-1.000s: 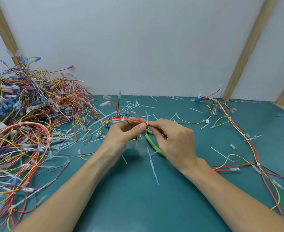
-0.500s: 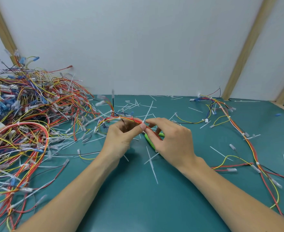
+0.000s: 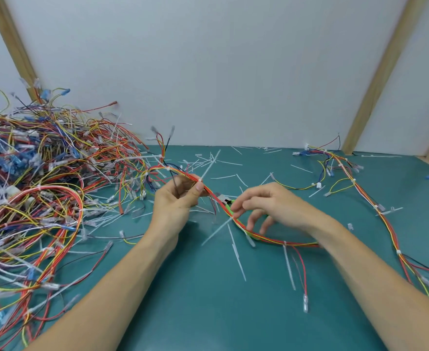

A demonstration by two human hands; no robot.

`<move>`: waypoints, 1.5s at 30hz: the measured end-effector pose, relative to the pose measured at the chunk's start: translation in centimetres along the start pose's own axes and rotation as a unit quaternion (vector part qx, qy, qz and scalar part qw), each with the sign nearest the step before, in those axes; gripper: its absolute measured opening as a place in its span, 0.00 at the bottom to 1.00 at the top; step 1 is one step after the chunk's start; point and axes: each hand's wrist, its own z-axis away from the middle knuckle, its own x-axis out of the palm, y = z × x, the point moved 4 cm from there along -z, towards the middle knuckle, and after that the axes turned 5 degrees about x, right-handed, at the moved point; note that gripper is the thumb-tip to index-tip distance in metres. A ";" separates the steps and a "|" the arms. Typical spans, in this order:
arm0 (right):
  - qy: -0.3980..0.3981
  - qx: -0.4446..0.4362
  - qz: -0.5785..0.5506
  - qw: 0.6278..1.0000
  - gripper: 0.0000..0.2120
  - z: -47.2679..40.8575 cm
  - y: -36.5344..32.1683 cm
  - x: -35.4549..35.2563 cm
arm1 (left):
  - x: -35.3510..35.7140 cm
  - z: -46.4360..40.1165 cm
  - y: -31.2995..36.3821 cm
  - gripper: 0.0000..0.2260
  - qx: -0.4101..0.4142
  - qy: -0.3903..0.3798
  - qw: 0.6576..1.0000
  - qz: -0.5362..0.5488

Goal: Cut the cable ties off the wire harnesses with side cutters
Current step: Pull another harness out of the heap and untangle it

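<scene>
A red, yellow and orange wire harness (image 3: 266, 238) with white cable ties runs from the left pile across the table's middle. My left hand (image 3: 175, 201) pinches it between thumb and fingers beside a long white tie tail (image 3: 208, 168). My right hand (image 3: 271, 203) hovers over the harness with fingers spread and loosely curled, its fingertips touching the wires near another tie (image 3: 217, 230). The green-handled side cutters (image 3: 229, 207) lie on the table under the harness, between the two hands, mostly hidden.
A big tangled pile of harnesses (image 3: 38, 188) fills the left side. Another long harness (image 3: 375, 203) trails down the right. Several cut white tie pieces (image 3: 237, 259) litter the teal table (image 3: 208, 312). A white wall stands behind.
My right hand has let go and slid right along the harness, fingers spreading. My left hand lifted its end slightly. A longer stretch of harness now lies between the hands.
</scene>
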 end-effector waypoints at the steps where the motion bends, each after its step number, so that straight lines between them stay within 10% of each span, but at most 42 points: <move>1: -0.026 0.005 0.006 1.000 0.09 0.1 0.1 -0.1 | -0.4 -0.2 0.1 0.03 0.004 0.020 1.000 -0.002; 12: 0.255 -0.126 0.306 0.908 0.07 0.2 0.3 3.2 | -1.1 -0.5 0.2 0.04 -0.018 0.088 0.996 0.016; 23: 0.370 -0.139 0.313 0.864 0.02 0.2 0.8 2.5 | -2.0 0.1 1.5 0.15 0.055 0.210 0.961 -0.169; 30: 0.330 -0.141 0.253 0.899 0.04 -0.3 1.0 2.9 | 1.4 2.1 4.7 0.07 0.378 0.041 0.832 -0.403; 34: 0.276 -0.166 0.139 0.937 0.07 -0.4 1.1 3.4 | 3.2 2.6 3.8 0.10 0.408 -0.088 0.780 -0.467; 40: 0.159 -0.160 -0.107 0.968 0.08 -0.7 0.8 3.9 | 2.8 1.8 2.8 0.07 0.350 -0.167 0.787 -0.481; 45: 0.137 -0.151 -0.064 0.977 0.11 -0.8 0.9 3.2 | 2.2 1.7 2.1 0.10 0.301 -0.168 0.830 -0.439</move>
